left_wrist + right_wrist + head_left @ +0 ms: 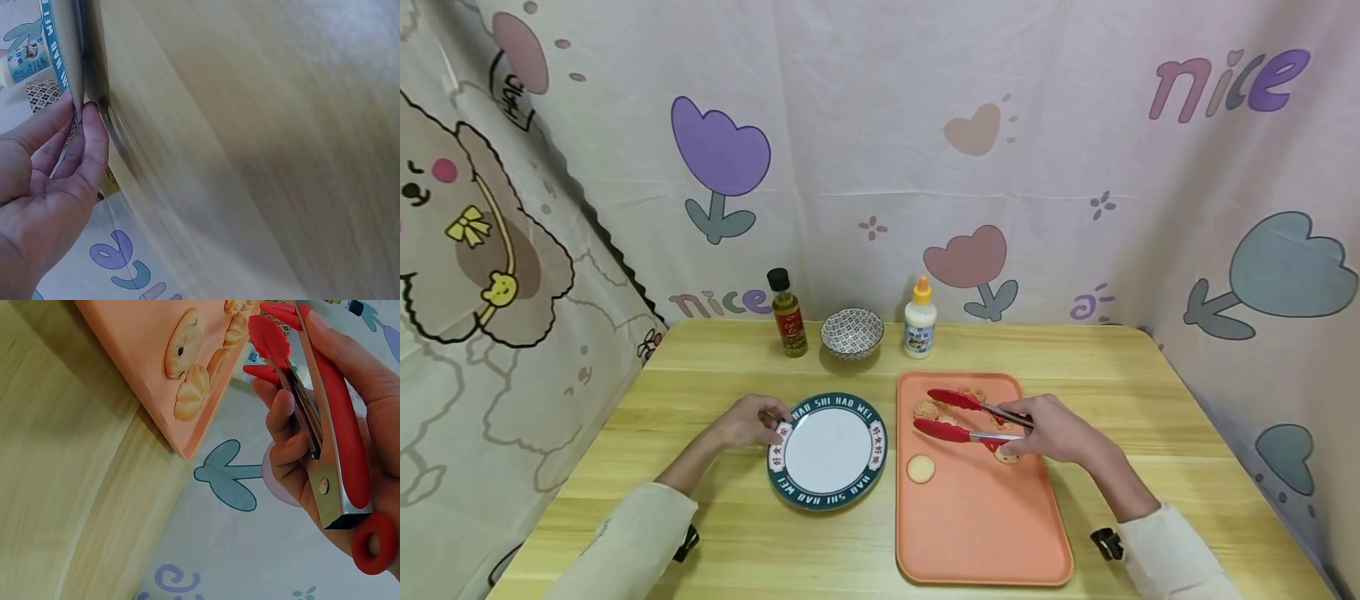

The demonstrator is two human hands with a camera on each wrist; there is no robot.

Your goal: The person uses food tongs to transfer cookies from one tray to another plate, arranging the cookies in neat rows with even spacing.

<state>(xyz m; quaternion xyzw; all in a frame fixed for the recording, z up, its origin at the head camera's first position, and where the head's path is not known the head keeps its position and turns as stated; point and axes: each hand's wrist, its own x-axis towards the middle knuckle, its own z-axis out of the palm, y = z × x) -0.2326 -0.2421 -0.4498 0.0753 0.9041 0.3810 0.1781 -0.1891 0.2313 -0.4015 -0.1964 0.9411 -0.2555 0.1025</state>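
Observation:
My left hand [751, 423] pinches the left rim of a round plate [827, 450], white in the middle with a dark green lettered border. In the left wrist view the thumb lies on one face of the plate's rim [62, 47] and the fingers on the other. My right hand [1060, 429] grips a pair of tongs [945, 431] with red tips and metal arms. The tongs are spread apart above an orange tray [977, 533], and no cookie shows between their tips. Several cookies lie at the tray's far end, partly hidden by the tongs; a plain round cookie [921, 468] lies apart, nearer the left edge.
Along the back of the wooden table [737, 500] stand an oil bottle [790, 323] with a black cap, a small patterned bowl [852, 333] and a white squeeze bottle [919, 325] with a yellow and orange top. A printed curtain [850, 150] hangs behind.

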